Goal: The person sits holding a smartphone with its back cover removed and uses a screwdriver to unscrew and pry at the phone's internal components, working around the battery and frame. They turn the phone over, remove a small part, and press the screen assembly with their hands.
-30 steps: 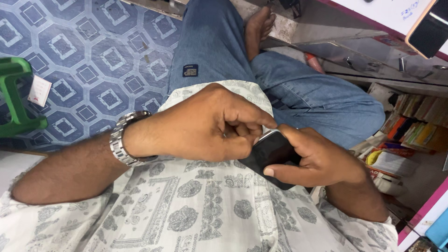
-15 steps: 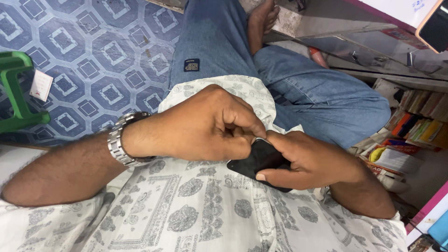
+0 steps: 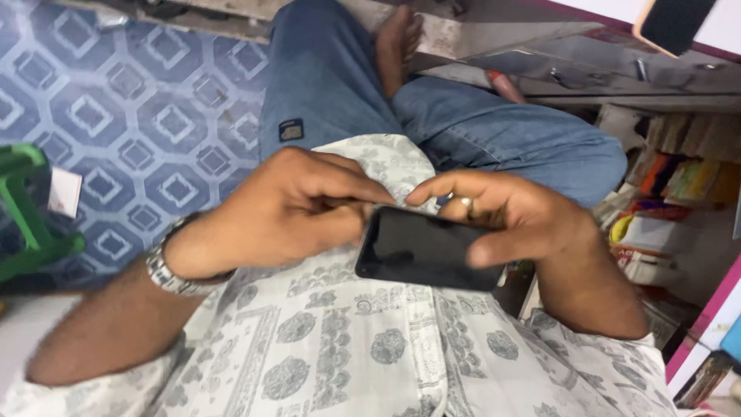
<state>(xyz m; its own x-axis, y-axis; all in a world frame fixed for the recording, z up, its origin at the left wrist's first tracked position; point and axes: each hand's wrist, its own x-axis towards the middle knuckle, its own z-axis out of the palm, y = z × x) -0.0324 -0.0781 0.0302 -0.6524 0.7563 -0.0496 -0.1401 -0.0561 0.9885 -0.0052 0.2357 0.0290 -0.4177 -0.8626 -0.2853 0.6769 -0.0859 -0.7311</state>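
Observation:
A black smartphone (image 3: 421, 251) with a dark screen lies flat between my hands, over my patterned white shirt (image 3: 347, 355). My right hand (image 3: 513, 220) grips its right end, thumb along the near edge and fingers curled over the far edge. My left hand (image 3: 293, 205), with a metal wristwatch (image 3: 170, 266), is closed at the phone's left end, fingertips pinched against its top left corner. I cannot tell whether something small sits between those fingertips.
My legs in blue jeans (image 3: 432, 116) stretch ahead over a blue patterned floor (image 3: 131, 116). A green stool (image 3: 27, 208) stands at the left. Shelves with colourful packets (image 3: 671, 193) are at the right, and a second phone (image 3: 671, 23) lies top right.
The phone has turned from mostly hidden under my hands to lying flat with its whole screen showing. My right hand has shifted to its right end; the view moved closer.

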